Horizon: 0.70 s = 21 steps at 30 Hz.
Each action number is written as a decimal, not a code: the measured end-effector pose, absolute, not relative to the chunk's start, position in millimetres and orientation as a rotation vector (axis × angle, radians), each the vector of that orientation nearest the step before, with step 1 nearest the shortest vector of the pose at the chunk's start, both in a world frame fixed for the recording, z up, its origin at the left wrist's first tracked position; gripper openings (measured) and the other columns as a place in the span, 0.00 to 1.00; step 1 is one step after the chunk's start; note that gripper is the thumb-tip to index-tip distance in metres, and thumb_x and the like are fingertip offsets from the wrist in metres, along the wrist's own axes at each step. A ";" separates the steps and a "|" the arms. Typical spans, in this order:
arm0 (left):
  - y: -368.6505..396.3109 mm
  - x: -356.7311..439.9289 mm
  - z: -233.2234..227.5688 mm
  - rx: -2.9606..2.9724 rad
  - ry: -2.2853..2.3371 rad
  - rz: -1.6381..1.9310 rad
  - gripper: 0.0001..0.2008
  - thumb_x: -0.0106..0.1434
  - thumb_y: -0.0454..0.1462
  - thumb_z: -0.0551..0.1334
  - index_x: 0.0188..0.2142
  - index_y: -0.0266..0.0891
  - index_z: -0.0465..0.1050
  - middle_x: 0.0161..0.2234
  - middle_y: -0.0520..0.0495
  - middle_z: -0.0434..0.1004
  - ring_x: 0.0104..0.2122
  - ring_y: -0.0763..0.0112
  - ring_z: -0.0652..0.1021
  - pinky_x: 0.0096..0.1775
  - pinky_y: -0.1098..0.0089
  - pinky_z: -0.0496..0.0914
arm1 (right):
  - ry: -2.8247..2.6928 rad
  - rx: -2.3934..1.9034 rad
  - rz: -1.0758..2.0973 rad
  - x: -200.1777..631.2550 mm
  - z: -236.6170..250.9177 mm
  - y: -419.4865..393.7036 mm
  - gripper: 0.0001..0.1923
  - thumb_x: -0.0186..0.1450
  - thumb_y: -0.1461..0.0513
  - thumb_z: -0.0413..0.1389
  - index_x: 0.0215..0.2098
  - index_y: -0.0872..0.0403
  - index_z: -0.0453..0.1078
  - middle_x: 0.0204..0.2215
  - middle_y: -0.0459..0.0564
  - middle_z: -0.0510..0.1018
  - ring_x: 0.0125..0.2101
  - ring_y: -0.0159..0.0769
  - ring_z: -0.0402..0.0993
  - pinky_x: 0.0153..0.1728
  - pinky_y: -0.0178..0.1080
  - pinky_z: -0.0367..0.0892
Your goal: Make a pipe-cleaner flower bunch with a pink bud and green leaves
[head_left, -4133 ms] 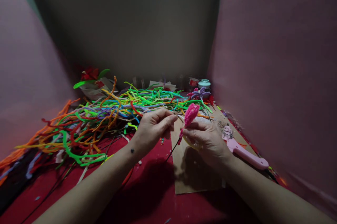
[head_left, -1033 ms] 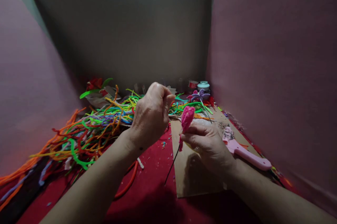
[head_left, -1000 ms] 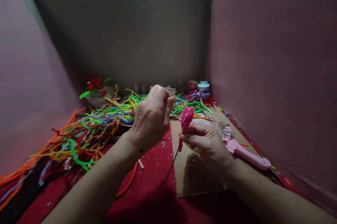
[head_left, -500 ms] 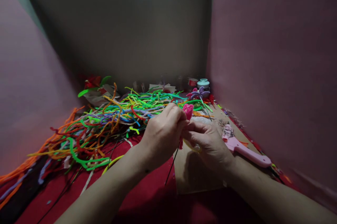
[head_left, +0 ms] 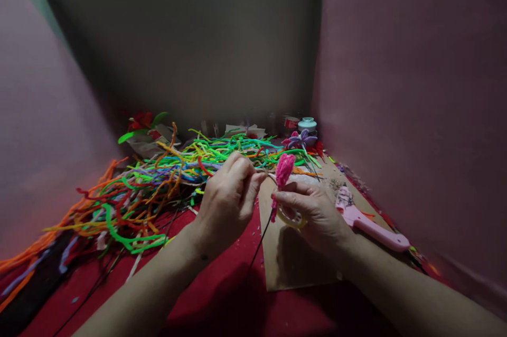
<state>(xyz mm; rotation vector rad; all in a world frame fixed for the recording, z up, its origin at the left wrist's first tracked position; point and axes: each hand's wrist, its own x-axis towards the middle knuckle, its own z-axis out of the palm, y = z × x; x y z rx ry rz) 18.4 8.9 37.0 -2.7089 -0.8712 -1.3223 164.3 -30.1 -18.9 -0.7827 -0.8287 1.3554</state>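
Between the thumb and fingers of my right hand (head_left: 317, 213) is a pink fuzzy flower (head_left: 284, 170), held upright with its bud above the fingertips. Its thin black stem (head_left: 259, 246) slants down to the left below the hand. A yellowish ring, like a tape roll (head_left: 292, 219), hangs at the same hand, partly covered by the fingers. My left hand (head_left: 231, 192) is closed in a pinch, left of the flower and apart from it. A thin brownish strip (head_left: 271, 175) runs from its fingertips toward the flower; where it ends is hard to see.
A big heap of coloured pipe cleaners (head_left: 158, 184) spreads over the red cloth (head_left: 222, 295) on the left. A pink glue gun (head_left: 374, 231) lies on the right, by a brown board (head_left: 277, 268). Behind are a purple flower (head_left: 301, 139) and a light-blue-lidded jar (head_left: 307, 125). Walls stand close around.
My left hand has pulled away to the left from the flower, and a thin strip now shows between them. My right hand stays nearly in place, with more of the flower and ring visible.
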 end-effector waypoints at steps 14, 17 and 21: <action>16.4 46.4 48.8 -2.935 -1.064 -1.476 0.05 0.60 0.35 0.57 0.29 0.36 0.69 0.28 0.49 0.73 0.28 0.74 0.72 0.31 0.72 0.66 | -0.919 -0.806 1.333 164.6 -20.8 -33.2 0.03 0.52 0.65 0.60 0.21 0.56 0.72 0.15 0.40 0.61 0.17 0.24 0.49 0.21 0.34 0.44; 15.8 48.9 51.2 -2.917 -1.047 -1.362 0.06 0.60 0.35 0.57 0.28 0.36 0.69 0.27 0.49 0.73 0.26 0.74 0.71 0.29 0.73 0.65 | -0.923 -0.791 1.344 164.8 -23.0 -32.6 0.02 0.52 0.65 0.60 0.22 0.55 0.73 0.16 0.41 0.63 0.18 0.25 0.50 0.21 0.34 0.45; 11.6 49.9 52.4 -2.804 -1.021 -1.209 0.06 0.60 0.35 0.56 0.27 0.35 0.66 0.24 0.49 0.71 0.24 0.74 0.69 0.28 0.71 0.63 | -0.901 -0.763 1.375 164.0 -22.3 -32.6 0.01 0.51 0.65 0.61 0.22 0.55 0.74 0.18 0.43 0.67 0.21 0.26 0.55 0.23 0.34 0.49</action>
